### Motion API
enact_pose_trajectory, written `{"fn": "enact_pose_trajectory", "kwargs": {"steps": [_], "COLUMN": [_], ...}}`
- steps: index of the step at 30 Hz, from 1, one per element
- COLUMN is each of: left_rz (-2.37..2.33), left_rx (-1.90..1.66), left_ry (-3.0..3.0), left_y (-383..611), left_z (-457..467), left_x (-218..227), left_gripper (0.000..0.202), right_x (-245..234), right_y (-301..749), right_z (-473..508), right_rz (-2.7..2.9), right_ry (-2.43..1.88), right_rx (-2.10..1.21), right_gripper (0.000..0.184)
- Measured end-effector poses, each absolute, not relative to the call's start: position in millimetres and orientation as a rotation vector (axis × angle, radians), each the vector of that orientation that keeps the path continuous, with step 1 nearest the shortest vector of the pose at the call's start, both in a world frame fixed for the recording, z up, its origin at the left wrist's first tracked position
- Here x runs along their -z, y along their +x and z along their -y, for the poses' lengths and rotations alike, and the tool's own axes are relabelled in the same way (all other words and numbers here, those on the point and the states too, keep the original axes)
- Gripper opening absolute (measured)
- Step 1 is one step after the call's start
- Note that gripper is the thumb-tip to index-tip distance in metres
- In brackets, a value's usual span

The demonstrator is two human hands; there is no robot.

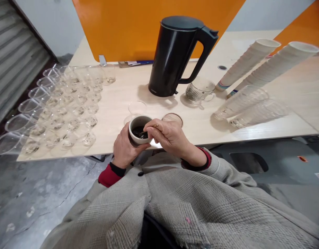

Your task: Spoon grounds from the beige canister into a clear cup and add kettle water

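Note:
My left hand (124, 147) is wrapped round a small white cup (136, 139) with dark contents, held at the near edge of the pale wooden table (117, 93). My right hand (168, 135) pinches a thin spoon (143, 134) whose tip dips into the cup's dark contents. Just beyond the cup stand a clear plastic cup (136, 108) and a round brown-rimmed lid or cup (173, 118). A black electric kettle (176, 55) stands behind them.
Several rows of clear plastic cups (58, 103) fill the table's left side. Stacks of paper cups (249, 62) and clear cups (242, 102) lie on their sides at the right. A glass mug (199, 89) sits beside the kettle. An orange panel (133, 27) backs the table.

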State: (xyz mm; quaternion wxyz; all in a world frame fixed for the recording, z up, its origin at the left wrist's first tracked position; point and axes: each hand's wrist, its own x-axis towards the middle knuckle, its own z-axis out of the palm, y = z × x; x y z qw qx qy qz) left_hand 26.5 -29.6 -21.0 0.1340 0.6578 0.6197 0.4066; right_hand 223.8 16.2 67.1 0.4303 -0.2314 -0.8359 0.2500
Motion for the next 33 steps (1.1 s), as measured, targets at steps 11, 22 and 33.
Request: {"fn": "enact_pose_trajectory", "kwargs": {"steps": [11,22,33], "left_rz": [-1.782,-1.765,-1.771], "left_rx": [-1.187,-1.216,-1.205], "left_ry": [1.918,1.953,1.93], "left_y": [25.7,25.9,26.3], "left_z": [29.2,28.7,29.0], "left_x": [18.3,19.0,17.4], "left_gripper": [0.113,0.113,0.113], "right_x": [-68.5,-60.4,-49.0], "right_y": [232.5,234.3,236.1], "right_z": [-15.8,-23.3,-29.0], "right_rz": [1.4,1.276,1.225], "right_ry": [-0.799,-0.821,-0.786], "right_rx": [-1.064,-1.056,-0.978], "right_gripper": [0.039,0.043,0.043]}}
